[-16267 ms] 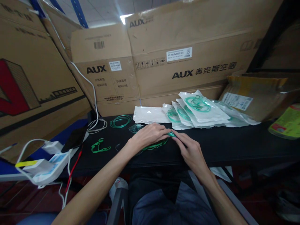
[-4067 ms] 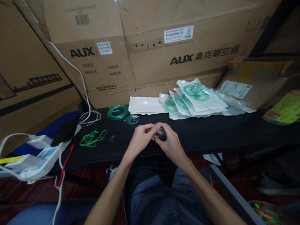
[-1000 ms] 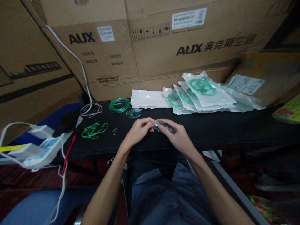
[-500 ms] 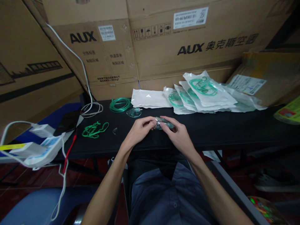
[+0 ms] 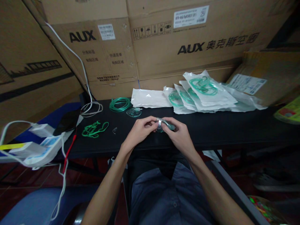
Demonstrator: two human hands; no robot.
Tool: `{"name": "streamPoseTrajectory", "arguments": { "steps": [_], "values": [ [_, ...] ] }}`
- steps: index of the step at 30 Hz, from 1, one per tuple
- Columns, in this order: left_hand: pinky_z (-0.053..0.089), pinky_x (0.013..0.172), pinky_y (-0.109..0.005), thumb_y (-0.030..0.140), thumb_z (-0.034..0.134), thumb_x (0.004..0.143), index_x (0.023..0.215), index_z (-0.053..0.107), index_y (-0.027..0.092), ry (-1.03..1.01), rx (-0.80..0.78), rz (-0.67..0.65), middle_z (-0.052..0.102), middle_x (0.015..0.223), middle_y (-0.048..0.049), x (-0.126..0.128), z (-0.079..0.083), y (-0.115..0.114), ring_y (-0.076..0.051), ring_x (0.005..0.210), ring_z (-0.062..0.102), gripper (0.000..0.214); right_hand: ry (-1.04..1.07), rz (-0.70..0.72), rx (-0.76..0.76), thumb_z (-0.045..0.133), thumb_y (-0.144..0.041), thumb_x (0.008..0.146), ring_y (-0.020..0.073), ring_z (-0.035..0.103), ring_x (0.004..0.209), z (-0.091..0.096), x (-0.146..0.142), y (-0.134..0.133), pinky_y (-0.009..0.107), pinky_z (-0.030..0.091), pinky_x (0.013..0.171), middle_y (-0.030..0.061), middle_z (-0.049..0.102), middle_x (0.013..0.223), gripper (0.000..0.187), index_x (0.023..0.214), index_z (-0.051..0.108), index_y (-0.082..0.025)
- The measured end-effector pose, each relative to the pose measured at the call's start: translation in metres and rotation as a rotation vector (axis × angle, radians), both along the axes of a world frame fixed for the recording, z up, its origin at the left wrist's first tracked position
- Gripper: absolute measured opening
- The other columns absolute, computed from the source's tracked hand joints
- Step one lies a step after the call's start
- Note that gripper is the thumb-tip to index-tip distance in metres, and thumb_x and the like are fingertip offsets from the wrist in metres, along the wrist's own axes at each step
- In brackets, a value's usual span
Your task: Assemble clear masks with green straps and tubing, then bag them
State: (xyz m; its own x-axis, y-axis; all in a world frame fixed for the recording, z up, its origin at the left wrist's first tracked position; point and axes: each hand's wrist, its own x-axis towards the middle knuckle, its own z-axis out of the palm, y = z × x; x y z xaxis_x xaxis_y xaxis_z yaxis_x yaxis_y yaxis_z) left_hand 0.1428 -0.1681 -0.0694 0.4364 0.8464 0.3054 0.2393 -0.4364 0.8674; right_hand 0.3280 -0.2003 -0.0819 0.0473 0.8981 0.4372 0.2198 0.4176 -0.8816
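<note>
My left hand (image 5: 140, 131) and my right hand (image 5: 178, 135) meet over the front edge of the black table (image 5: 234, 131). Both pinch a small clear green plastic mask part (image 5: 164, 124) with a silvery strip at its left end. My left fingertips grip that strip; my right fingers wrap the green body. A second clear mask (image 5: 134, 112) lies just beyond my hands. A coil of green tubing (image 5: 120, 104) sits behind it. A green elastic strap (image 5: 94, 129) lies to the left, with a small clear piece (image 5: 114, 130) beside it.
Sealed white pouches with green tubing (image 5: 203, 90) fan across the back right, an empty-looking pouch (image 5: 147, 98) beside them. AUX cardboard boxes (image 5: 164, 40) wall the back. White cables (image 5: 91, 109), a black phone (image 5: 67, 120) and white power strips (image 5: 30, 148) crowd the left.
Over the last second my hands have stayed together at the table's front edge; the fingers shifted slightly on the green part, and the silvery strip now shows between them.
</note>
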Motion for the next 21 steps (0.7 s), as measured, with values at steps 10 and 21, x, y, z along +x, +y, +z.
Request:
{"name": "streamPoseTrajectory", "arguments": {
  "steps": [10, 21],
  "values": [
    [0.045, 0.056, -0.019, 0.040, 0.072, 0.088, 0.094, 0.067, 0.017, -0.136, 0.048, 0.160, 0.061, 0.076, 0.0010, 0.007, 0.010, -0.008, -0.011, 0.065, 0.056, 0.024, 0.055, -0.016, 0.025, 0.068, -0.034, 0.088, 0.0233, 0.069, 0.088, 0.002, -0.002, -0.002, 0.033, 0.052, 0.080, 0.0067, 0.078, 0.096, 0.021, 0.097, 0.076, -0.017],
    [0.036, 0.050, -0.021, 0.044, 0.073, 0.087, 0.092, 0.079, 0.016, 0.032, 0.087, 0.148, 0.058, 0.055, 0.0035, 0.009, 0.011, -0.012, -0.009, 0.049, 0.046, 0.029, 0.089, -0.038, 0.012, 0.069, -0.034, 0.087, 0.0254, 0.072, 0.095, 0.003, -0.002, -0.002, 0.037, 0.054, 0.088, 0.0076, 0.079, 0.101, 0.021, 0.098, 0.077, -0.018]
  ]
}}
